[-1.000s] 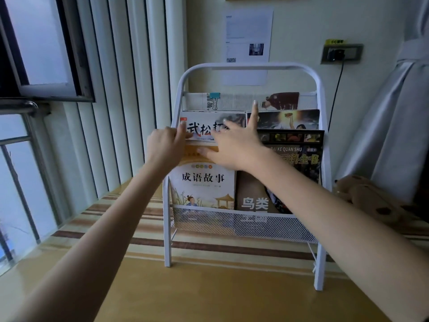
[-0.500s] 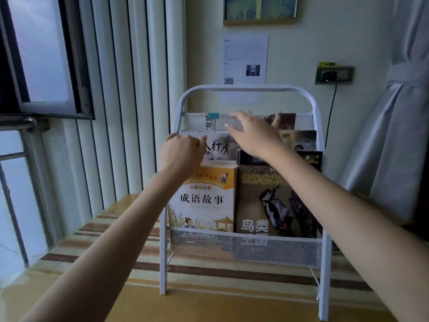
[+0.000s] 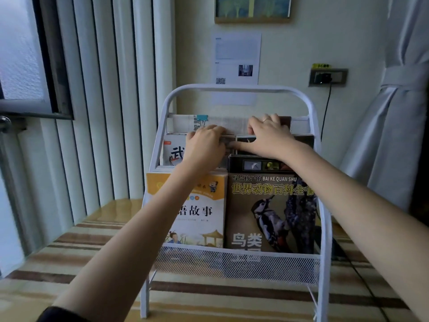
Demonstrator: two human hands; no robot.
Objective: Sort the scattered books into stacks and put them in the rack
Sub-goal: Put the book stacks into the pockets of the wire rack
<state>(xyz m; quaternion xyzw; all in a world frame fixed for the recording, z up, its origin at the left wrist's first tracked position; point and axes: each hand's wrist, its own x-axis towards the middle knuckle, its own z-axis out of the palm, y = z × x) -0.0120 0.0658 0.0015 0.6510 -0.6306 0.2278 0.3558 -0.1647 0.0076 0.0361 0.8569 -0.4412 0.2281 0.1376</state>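
I see rack (image 3: 239, 89) nearly full; books (image 3: 267, 212) upright in lower tier; my left hand (image 3: 204, 147) and right hand (image 3: 269, 135) curl over middle-tier books (image 3: 173, 149), probably squaring them; little left

- The rack (image 3: 313, 126) is white, with a white mesh front at the bottom.
- The storybook (image 3: 204, 205), below the left hand's fingers (image 3: 209, 132), has an orange top band and a pale cover with black characters.
- The bird book (image 3: 267, 217), below the right hand's fingers (image 3: 262, 122), is dark brown with yellow title characters and a black-and-white woodpecker.
- The binder clip (image 3: 202, 117), just left of the fingers, is teal.
- The table (image 3: 69, 252) is yellow with brown stripes.
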